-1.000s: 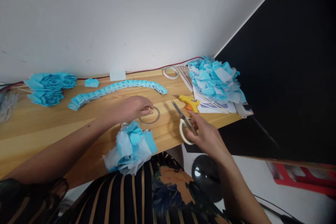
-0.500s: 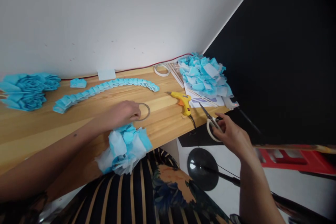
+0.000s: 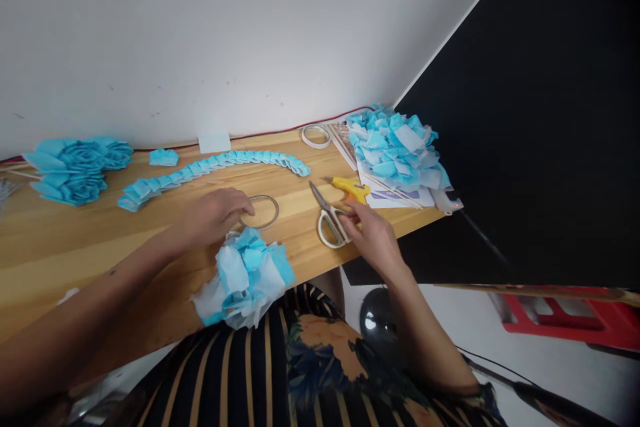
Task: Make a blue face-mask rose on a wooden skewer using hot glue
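Observation:
Near the middle of the table my left hand (image 3: 215, 215) has its fingertips closed at the left rim of a thin grey ring (image 3: 274, 215). Just below it, a bunch of blue and white crepe paper (image 3: 255, 267) hangs over the front edge against my clothing. My right hand (image 3: 373, 233) holds scissors (image 3: 327, 213) by one white handle loop, low over the wood. Their blades are nearly together and point to the back left. Partly hidden behind this hand is a yellow glue gun (image 3: 353, 187).
A pleated blue paper strip (image 3: 215, 165) curves across the table (image 3: 150, 240). Blue paper roses (image 3: 75, 167) lie at left, with a small blue piece (image 3: 164, 157) nearby. Toward the back right are a tape roll (image 3: 316, 136) and a paper heap (image 3: 400, 147). A red stool (image 3: 560, 320) stands below right.
My right hand has moved left with the scissors, from beyond the table's front edge to beside the glue gun. My left hand stays by the ring. The whole view has shifted slightly.

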{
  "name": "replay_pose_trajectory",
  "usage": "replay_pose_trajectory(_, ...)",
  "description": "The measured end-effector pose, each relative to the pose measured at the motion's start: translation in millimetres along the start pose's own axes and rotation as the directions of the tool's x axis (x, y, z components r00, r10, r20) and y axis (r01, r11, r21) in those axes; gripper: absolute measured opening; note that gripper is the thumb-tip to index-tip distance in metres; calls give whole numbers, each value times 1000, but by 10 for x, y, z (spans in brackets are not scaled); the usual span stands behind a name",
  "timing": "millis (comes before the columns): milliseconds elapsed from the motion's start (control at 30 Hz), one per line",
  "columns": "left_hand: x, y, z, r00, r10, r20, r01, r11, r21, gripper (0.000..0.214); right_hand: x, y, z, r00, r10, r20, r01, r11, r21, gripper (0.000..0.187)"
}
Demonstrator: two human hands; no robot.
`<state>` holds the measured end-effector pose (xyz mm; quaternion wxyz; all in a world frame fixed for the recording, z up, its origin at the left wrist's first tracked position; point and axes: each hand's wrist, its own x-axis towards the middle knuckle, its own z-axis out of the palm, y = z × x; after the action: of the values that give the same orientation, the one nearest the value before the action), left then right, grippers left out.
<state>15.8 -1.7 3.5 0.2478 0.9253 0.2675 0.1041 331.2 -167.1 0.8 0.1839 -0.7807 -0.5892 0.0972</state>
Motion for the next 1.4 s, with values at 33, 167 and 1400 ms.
replay_pose_trajectory(33, -35, -29, -21, 1000, -26, -17, 25, 999, -30, 37, -2, 79, -37, 998, 19, -67, -19, 1000, 12, 35)
replay_pose_trajectory(167, -136, -140, -32, 990, -139, -29, 134, 984, -121, 34, -42, 461, -186, 969, 129, -212, -141, 989, -41, 33)
replay_pose_trajectory(1400, -327, -289, 130, 974, -226, -28, 212, 943, -256, 39, 675, 1347, -490, 952, 286, -112, -302, 803, -513, 42)
